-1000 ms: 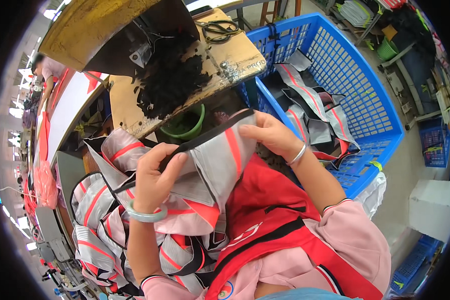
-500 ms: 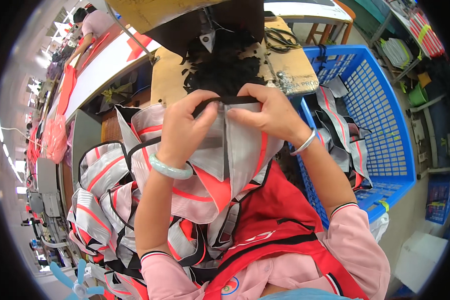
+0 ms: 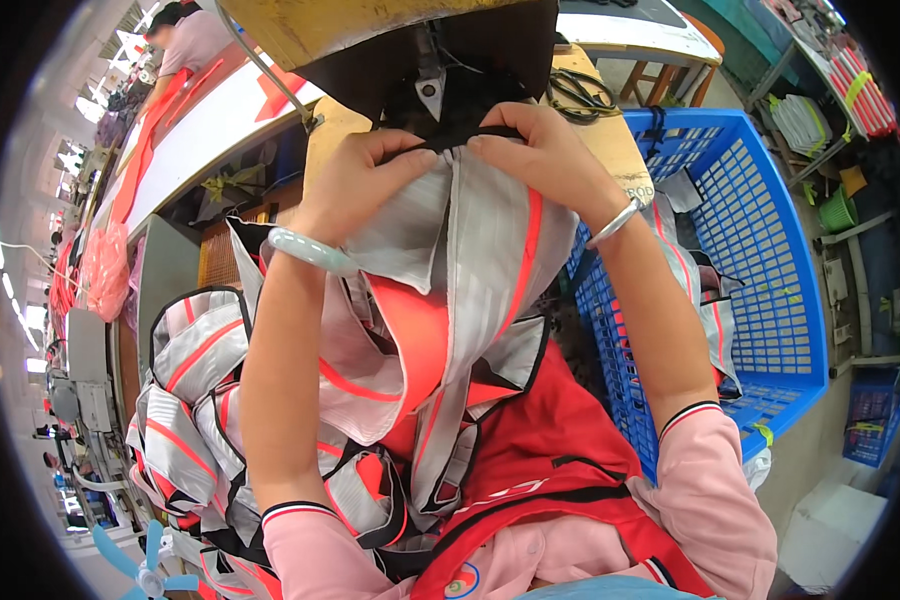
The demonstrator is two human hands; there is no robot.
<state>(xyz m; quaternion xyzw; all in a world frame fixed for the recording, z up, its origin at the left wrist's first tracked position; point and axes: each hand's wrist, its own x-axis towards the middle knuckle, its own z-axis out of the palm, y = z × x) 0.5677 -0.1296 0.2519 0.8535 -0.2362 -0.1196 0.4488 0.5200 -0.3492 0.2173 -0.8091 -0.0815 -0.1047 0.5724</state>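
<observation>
Both hands pinch the black-bound upper edge of a grey fabric piece with coral-red stripes. My left hand grips that edge on the left, thumb on top. Close beside it, my right hand holds the same edge, its thumb near the left thumb. The held edge lies just below the pointed metal tip of the machine. From my hands the cloth hangs down toward my lap, where a red apron shows. More grey and coral pieces are heaped to the left and underneath.
A blue plastic basket on the right holds more striped pieces. Black-handled scissors lie on the wooden machine top. At the far left, another person leans over a white table with coral strips.
Both hands have moved up and forward with the fabric edge, from the front of the machine top to just under the metal tip. The cloth below is drawn out longer.
</observation>
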